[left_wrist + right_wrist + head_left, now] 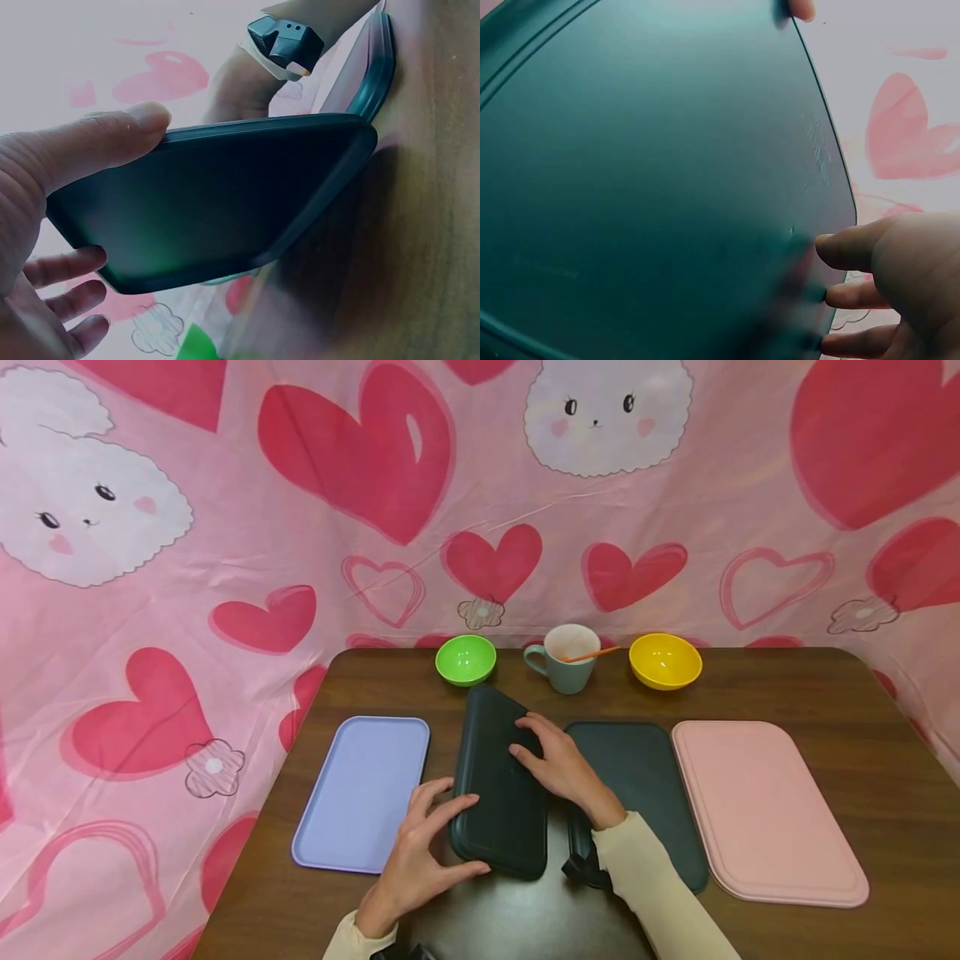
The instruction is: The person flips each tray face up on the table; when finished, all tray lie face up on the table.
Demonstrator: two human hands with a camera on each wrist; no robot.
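A dark green tray (pixel 498 802) is tilted up above the middle of the table, its rimmed side facing the left wrist view. My left hand (pixel 423 843) grips it near the lower left corner, thumb on one edge and fingers on another. At the upper right side, my right hand (pixel 558 760) touches the tray with spread, fairly straight fingertips; close up, those fingertips (pixel 840 251) meet its flat face near the edge. Another dark green tray (pixel 637 760) lies under my right forearm. To the left lies a lavender tray (pixel 363 793).
A pink tray or board (pixel 765 810) lies at the right. Along the back stand a green bowl (pixel 466 660), a grey-blue mug (pixel 570 672) with an orange stick (pixel 596 654) in it, and a yellow bowl (pixel 665 662). Behind the wooden table (pixel 885 743) hangs a pink heart-print cloth (pixel 300 543).
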